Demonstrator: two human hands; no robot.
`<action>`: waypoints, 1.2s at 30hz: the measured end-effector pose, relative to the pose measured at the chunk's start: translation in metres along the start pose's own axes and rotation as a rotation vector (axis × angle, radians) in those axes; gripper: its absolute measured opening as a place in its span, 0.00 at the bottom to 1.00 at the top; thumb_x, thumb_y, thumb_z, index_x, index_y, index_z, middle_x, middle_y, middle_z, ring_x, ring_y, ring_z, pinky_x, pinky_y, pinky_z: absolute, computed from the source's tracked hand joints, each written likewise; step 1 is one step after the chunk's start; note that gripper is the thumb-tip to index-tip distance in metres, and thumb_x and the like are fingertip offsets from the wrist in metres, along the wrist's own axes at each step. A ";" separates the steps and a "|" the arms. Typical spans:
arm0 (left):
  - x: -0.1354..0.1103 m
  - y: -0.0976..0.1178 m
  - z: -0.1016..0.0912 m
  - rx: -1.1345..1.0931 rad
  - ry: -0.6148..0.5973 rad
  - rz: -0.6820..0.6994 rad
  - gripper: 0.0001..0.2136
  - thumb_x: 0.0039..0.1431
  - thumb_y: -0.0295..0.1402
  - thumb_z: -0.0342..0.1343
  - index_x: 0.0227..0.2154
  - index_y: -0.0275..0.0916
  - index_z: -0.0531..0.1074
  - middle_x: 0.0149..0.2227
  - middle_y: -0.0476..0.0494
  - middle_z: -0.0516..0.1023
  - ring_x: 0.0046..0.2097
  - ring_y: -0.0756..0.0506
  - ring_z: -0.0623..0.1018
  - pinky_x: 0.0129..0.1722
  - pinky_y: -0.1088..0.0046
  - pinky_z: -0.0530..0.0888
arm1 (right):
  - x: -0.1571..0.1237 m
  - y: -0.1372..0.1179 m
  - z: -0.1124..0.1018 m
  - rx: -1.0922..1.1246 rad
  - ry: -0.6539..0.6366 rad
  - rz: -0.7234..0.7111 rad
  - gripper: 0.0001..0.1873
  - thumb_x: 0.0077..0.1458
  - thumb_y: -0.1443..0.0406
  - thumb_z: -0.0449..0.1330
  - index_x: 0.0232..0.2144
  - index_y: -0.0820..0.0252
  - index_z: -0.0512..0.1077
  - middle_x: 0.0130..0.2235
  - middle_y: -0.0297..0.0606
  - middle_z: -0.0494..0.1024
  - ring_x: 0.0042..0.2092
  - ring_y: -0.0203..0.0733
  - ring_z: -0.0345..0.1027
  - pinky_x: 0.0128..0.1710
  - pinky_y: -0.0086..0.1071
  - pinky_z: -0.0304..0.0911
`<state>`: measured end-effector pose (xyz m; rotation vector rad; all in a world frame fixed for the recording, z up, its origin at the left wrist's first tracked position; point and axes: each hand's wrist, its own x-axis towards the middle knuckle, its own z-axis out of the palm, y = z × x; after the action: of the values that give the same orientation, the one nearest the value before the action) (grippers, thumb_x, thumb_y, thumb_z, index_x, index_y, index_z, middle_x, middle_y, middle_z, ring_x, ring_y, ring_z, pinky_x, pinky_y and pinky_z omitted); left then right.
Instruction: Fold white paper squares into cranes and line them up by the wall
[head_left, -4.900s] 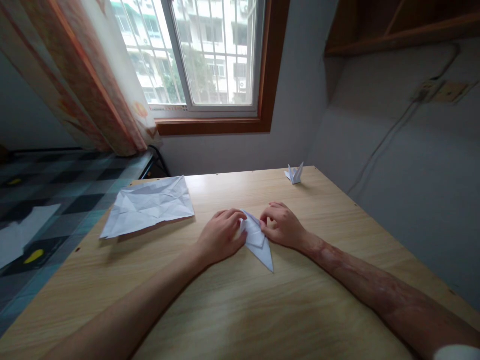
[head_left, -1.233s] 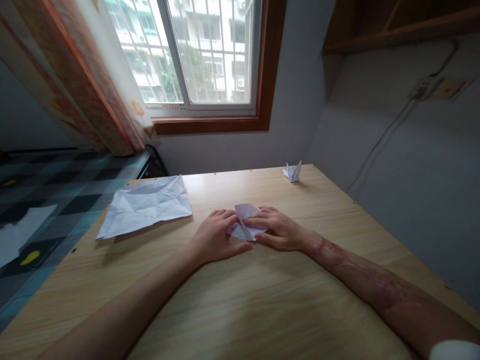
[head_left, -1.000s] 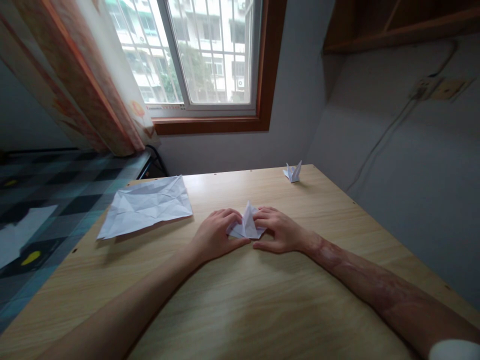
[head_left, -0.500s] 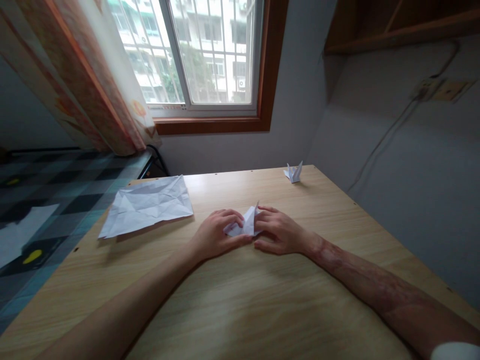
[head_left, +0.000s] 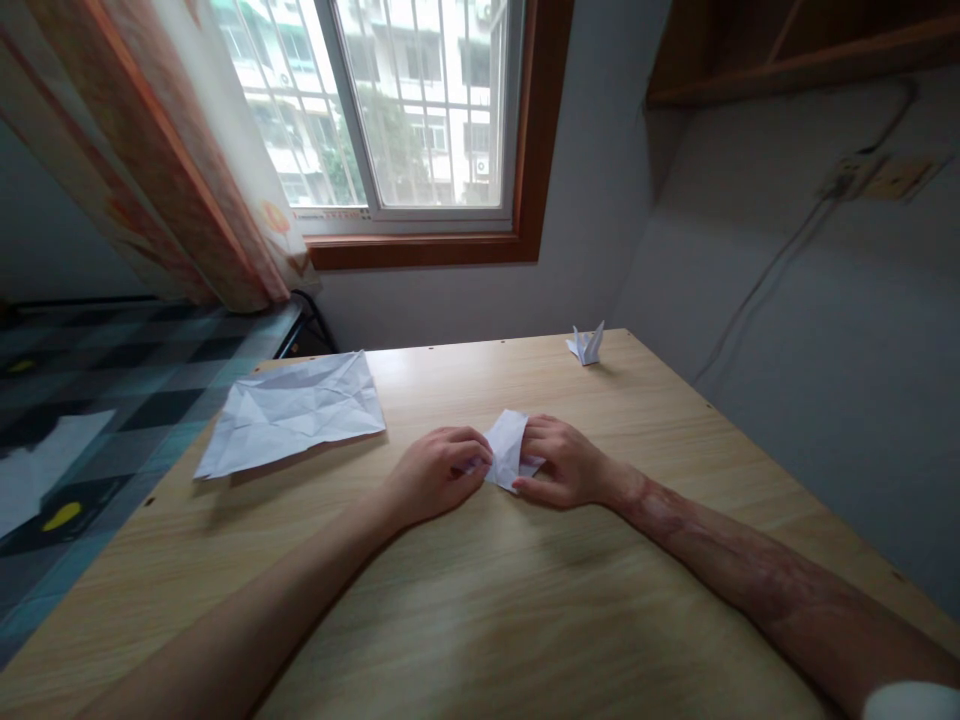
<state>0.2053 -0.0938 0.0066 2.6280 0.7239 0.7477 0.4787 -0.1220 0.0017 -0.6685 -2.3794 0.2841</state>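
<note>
A small piece of folded white paper (head_left: 507, 446) lies between my two hands near the middle of the table. My left hand (head_left: 441, 468) pinches its left side, thumb and fingers closed together. From the right, my right hand (head_left: 564, 462) has its fingers around the paper's edge, with the thumb at the near side and the fingertips partly hidden behind a raised flap. Farther back on the right stands a folded paper crane (head_left: 586, 345), apart from both hands.
Creased white sheets (head_left: 300, 412) lie at the table's left edge. The wooden table (head_left: 480, 620) meets a wall at the right. Beyond its left side is a bed with a checked cover (head_left: 187, 345) and more paper (head_left: 52, 465). A window (head_left: 435, 110) is ahead.
The folded paper has turned between my hands, and a broader flap now faces up. My left hand has drawn its thumb back to the left; my right hand has stayed nearly in place.
</note>
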 end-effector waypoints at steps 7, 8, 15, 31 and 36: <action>-0.004 0.005 0.000 0.023 -0.015 -0.002 0.11 0.64 0.45 0.68 0.42 0.46 0.79 0.48 0.43 0.85 0.45 0.41 0.85 0.47 0.65 0.81 | 0.000 0.000 0.001 0.042 0.005 -0.019 0.20 0.63 0.52 0.70 0.52 0.54 0.77 0.48 0.45 0.85 0.50 0.52 0.80 0.55 0.44 0.71; -0.004 0.004 0.000 0.029 -0.015 -0.017 0.11 0.65 0.46 0.67 0.42 0.46 0.79 0.47 0.44 0.85 0.44 0.42 0.85 0.45 0.66 0.80 | -0.001 0.000 0.002 0.032 0.011 -0.011 0.19 0.64 0.53 0.70 0.52 0.54 0.77 0.47 0.44 0.85 0.49 0.52 0.80 0.54 0.44 0.72; -0.003 -0.001 0.001 0.018 -0.036 -0.090 0.12 0.66 0.46 0.67 0.41 0.44 0.79 0.44 0.47 0.83 0.37 0.46 0.82 0.37 0.71 0.76 | -0.004 0.001 0.004 0.022 0.006 0.051 0.13 0.64 0.58 0.68 0.49 0.52 0.77 0.43 0.41 0.85 0.45 0.50 0.79 0.51 0.42 0.71; 0.002 -0.002 -0.004 -0.233 -0.019 -0.071 0.10 0.67 0.42 0.67 0.37 0.41 0.81 0.44 0.41 0.81 0.45 0.43 0.81 0.47 0.68 0.78 | -0.010 0.004 0.009 0.125 0.078 0.062 0.32 0.60 0.64 0.69 0.64 0.51 0.67 0.46 0.39 0.85 0.46 0.49 0.81 0.50 0.41 0.74; 0.003 -0.005 -0.001 -0.254 -0.003 -0.108 0.11 0.68 0.43 0.67 0.37 0.41 0.81 0.44 0.42 0.81 0.42 0.44 0.81 0.44 0.69 0.77 | -0.010 0.002 0.008 0.138 0.069 0.068 0.30 0.62 0.64 0.68 0.64 0.51 0.67 0.47 0.40 0.84 0.44 0.47 0.80 0.48 0.39 0.74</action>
<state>0.2049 -0.0881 0.0067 2.3428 0.7127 0.7504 0.4807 -0.1257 -0.0105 -0.6840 -2.2512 0.4432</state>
